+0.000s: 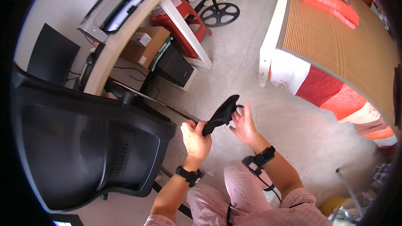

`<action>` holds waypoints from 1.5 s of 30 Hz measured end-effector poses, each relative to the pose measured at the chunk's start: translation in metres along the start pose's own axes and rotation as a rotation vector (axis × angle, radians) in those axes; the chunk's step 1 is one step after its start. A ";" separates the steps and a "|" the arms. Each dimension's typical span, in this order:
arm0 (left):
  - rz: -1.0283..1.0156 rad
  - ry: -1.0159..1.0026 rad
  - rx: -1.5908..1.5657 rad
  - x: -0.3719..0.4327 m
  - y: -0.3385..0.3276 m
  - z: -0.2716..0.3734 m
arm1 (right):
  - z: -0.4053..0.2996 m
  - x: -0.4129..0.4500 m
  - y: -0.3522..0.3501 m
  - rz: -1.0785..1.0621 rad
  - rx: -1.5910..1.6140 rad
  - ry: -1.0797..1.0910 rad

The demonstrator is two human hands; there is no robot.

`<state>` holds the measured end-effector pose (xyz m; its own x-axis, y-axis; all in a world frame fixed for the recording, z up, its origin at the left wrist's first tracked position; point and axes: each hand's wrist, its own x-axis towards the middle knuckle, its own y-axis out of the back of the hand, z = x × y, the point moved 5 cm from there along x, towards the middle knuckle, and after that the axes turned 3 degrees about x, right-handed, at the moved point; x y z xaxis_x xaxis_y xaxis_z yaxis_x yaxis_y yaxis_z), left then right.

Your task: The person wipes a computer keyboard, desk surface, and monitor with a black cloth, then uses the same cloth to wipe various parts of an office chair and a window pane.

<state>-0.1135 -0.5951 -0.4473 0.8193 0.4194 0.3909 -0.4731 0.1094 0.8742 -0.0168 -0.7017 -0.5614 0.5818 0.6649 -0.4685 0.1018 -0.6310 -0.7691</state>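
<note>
A limp black cloth item (221,114) with a thin loop at one side hangs between my hands, above the floor. My left hand (196,138) pinches its lower left end between thumb and fingers. At the other end is my right hand (245,125), its fingers spread beside the cloth and the loop reaching to them. Whether those fingers grip the loop cannot be made out. Both wrists wear black straps with small box-shaped devices.
A black office chair (91,141) stands close on my left. Beyond it, a wooden-topped desk (128,28) carries a printer (108,9), with a computer tower (175,66) and a cardboard box (146,45) below. A bed with a woven mat (326,44) is at the right.
</note>
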 end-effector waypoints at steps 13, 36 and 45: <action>-0.050 0.036 0.364 -0.050 0.339 0.103 | 0.005 -0.237 -0.222 -0.075 0.037 -0.694; 0.545 0.809 0.555 -0.316 0.642 0.089 | 0.216 -0.527 -0.527 -0.892 -0.401 -1.139; 0.500 1.023 0.282 -0.297 0.671 -0.006 | 0.279 -0.482 -0.637 -1.111 -0.595 -0.197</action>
<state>-0.6763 -0.6406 0.0212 -0.1405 0.9022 0.4077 -0.4746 -0.4228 0.7720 -0.5869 -0.5084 0.0329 -0.1721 0.9638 0.2034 0.8293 0.2532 -0.4981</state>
